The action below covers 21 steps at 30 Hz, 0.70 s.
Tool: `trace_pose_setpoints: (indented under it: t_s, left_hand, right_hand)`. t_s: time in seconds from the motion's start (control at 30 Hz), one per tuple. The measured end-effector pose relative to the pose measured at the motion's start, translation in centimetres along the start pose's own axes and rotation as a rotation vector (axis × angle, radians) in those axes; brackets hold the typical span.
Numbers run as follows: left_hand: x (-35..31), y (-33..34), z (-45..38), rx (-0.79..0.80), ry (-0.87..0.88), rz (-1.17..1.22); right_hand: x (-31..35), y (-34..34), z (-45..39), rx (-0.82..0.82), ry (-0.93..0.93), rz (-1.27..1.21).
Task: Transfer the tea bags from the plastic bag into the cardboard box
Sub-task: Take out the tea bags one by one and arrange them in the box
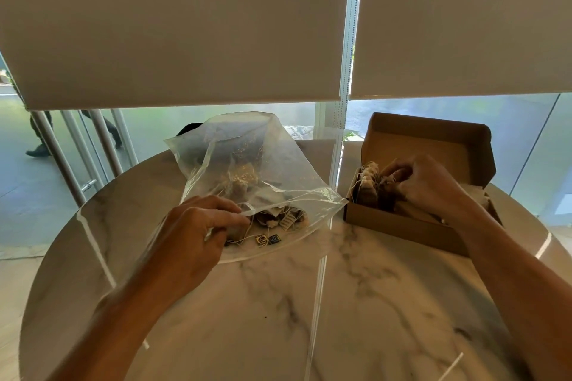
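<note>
Two pale roller blinds [173, 25] hung low across the window, and below their hems the glass showed a paved area outside where a person's legs [40, 139] were passing. In front of the window stood a round marble table [278, 318], its glossy top veined with grey.

On the left half of the table a clear plastic bag [247, 170] stood partly propped up, its far end lifted and its open mouth lying toward the person. A loose heap of tea bags [272, 223], with strings and small paper tags, sat inside near the mouth, and more brown ones showed dimly higher up through the plastic.

To the right, just beside the bag's corner, sat the cardboard box [399, 226], its lid flipped up and leaning toward the window. A row of packed tea bags [370, 185] stood on edge in the left end of the box.

The left hand [195, 235] pinched the near lip of the bag's mouth between thumb and curled fingers, holding it open. The right hand [424, 185] was down inside the box, fingers curled against the standing row, pinching one dark tea bag [388, 185] beside the others.
</note>
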<state>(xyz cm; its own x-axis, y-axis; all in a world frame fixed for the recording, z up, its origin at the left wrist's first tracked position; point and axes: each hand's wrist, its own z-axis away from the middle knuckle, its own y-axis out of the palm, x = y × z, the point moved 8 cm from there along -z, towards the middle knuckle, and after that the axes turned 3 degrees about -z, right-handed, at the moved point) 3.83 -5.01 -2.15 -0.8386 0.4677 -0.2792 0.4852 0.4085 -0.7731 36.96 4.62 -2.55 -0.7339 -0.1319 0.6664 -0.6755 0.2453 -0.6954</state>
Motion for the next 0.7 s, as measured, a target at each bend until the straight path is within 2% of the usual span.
trace_pose_setpoints:
  t_s: [0.43, 0.57, 0.7]
  left_hand:
    - [2.6, -1.0, 4.7, -0.003, -0.171, -0.1]
    - [2.9, -1.3, 5.0, -0.052, -0.226, -0.098]
    - [2.5, -2.0, 5.0, -0.111, -0.23, -0.083]
  right_hand:
    - [0.8, -2.6, -0.5, -0.014, 0.045, 0.017]
    - [4.6, -2.9, -1.5, -0.139, -0.078, 0.032]
    - [10.2, 0.9, -3.2, -0.03, -0.167, -0.024]
